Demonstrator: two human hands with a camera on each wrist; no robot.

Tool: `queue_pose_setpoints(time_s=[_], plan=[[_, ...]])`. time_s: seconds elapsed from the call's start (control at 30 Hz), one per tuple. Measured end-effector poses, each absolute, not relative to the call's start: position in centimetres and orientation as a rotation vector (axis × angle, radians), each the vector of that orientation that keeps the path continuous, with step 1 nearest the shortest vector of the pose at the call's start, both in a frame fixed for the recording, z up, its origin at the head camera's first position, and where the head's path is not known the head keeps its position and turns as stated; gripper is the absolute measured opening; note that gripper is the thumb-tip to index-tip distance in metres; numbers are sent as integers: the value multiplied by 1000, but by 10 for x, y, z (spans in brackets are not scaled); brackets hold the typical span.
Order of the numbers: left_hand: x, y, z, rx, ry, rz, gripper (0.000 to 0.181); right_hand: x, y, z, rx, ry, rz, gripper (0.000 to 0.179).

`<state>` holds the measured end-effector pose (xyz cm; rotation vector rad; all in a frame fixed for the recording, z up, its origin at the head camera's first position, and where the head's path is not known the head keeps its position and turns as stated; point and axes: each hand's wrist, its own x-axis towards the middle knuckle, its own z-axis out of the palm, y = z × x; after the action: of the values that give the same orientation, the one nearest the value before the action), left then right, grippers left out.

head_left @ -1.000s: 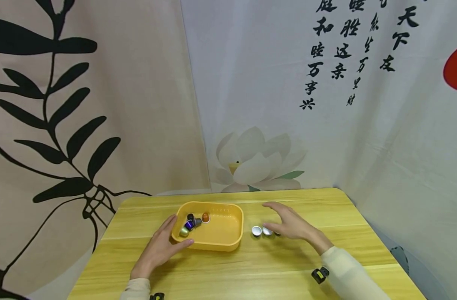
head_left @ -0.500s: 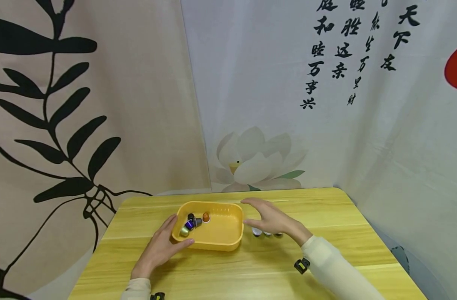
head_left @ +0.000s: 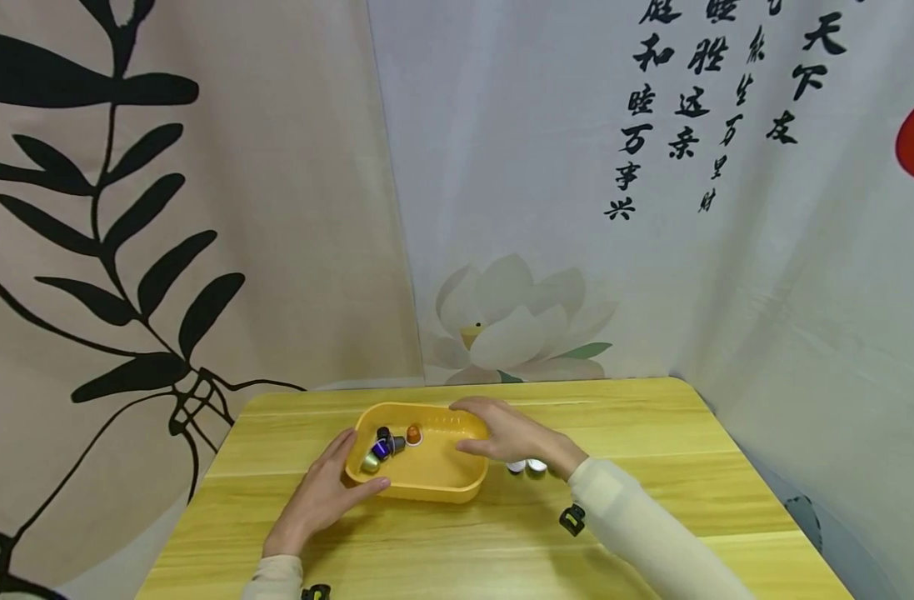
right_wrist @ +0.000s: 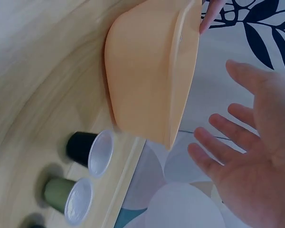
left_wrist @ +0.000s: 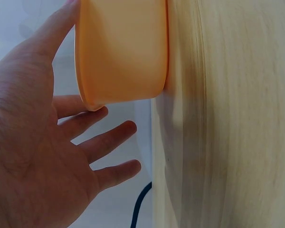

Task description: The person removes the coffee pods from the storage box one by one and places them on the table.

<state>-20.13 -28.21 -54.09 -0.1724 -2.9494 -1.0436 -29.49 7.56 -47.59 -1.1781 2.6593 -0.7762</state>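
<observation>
A yellow plastic tray (head_left: 437, 490) stands on the table with several small coffee capsules inside: orange (head_left: 414, 434), grey, black, purple and gold-green (head_left: 370, 462). At its left end my left hand (head_left: 317, 496) touches the rim, thumb along the near side; in the left wrist view the fingers are extended, some free of the tray. My right hand (head_left: 516, 435) hovers over the tray's right end, fingers spread and nothing in them. Right of the tray, a black capsule (right_wrist: 83, 147) and a green capsule (right_wrist: 59, 194) stand with white lids up; a third is cut off below.
The wooden table (head_left: 614, 533) ends at a back edge close to a fabric backdrop (head_left: 314, 208) printed with leaves, a lotus and writing. A dark cable-like line (left_wrist: 140, 204) shows beyond the table edge in the left wrist view.
My right hand has moved left, from over the row of capsules on the table to above the tray's right end. The left hand and the tray have stayed put.
</observation>
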Motion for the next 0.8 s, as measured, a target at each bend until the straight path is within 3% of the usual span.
queue_pose_setpoints(time_s=[0.8], plan=[[-201, -282, -539, -172, -2953, -1077, 117, -310, 30, -481, -1257, 2551, -770, 66]])
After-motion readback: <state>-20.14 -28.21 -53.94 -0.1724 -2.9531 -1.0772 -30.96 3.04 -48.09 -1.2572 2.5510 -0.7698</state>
